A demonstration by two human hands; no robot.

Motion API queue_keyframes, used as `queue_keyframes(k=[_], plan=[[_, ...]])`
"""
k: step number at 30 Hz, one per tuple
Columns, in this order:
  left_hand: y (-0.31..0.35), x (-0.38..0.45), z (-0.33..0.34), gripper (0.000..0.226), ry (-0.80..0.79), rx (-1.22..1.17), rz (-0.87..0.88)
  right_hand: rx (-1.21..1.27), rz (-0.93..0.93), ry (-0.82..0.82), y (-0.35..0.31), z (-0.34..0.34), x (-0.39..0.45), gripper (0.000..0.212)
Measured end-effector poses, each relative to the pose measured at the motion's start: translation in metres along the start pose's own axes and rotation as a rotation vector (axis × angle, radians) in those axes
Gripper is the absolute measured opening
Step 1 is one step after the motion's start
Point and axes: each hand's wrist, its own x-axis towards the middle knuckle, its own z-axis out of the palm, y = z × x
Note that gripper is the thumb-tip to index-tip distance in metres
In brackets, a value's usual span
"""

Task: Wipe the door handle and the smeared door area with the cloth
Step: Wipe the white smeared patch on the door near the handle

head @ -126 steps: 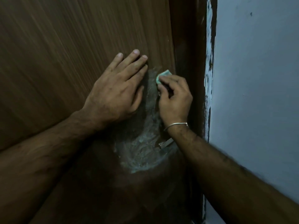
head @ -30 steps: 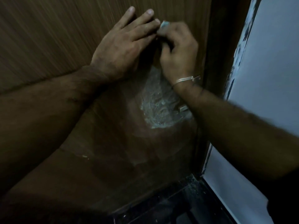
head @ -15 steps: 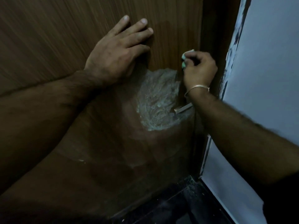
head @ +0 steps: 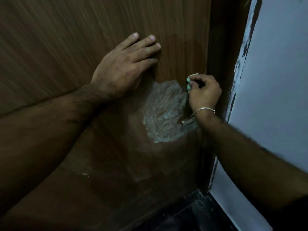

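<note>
A brown wood-grain door (head: 83, 39) fills most of the view. A pale, whitish smeared patch (head: 164, 112) lies on it near its right edge. My right hand (head: 204, 92) is closed around a small light-green cloth (head: 189, 82) and presses it against the door at the patch's upper right. A short metal handle (head: 187, 121) pokes out just below my right wrist, partly hidden by it. My left hand (head: 124, 69) rests flat on the door, fingers spread, up and left of the patch.
A dark door frame (head: 223, 47) runs down the right of the door, with a light-blue wall (head: 275, 80) beyond it. Dark floor (head: 191, 215) shows at the bottom. A thin bangle (head: 204, 110) circles my right wrist.
My right hand with the cloth has swept from beside my left fingertips down and right to the patch's upper right edge. My left hand stays flat on the door.
</note>
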Motion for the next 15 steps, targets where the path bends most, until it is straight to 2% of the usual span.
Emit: queue_keyframes(k=[1,4,8,11,15], plan=[[0.001,-0.001,0.0,0.037,-0.006,-0.002,0.004,0.008,0.005,0.007,0.0,0.001,-0.002,0.019],[0.003,-0.006,0.001,0.039,-0.014,-0.004,0.0,-0.022,-0.166,-0.097,-0.007,0.009,-0.021,0.018],[0.009,-0.02,0.006,0.041,-0.024,0.019,0.021,0.041,-0.162,0.01,-0.017,0.016,-0.014,0.019],[0.013,-0.032,0.014,0.041,-0.002,0.068,-0.001,-0.001,-0.307,-0.138,-0.019,0.023,-0.039,0.018],[0.024,-0.048,0.025,0.042,0.058,0.112,-0.032,0.084,-0.23,0.013,-0.027,0.032,-0.031,0.018]])
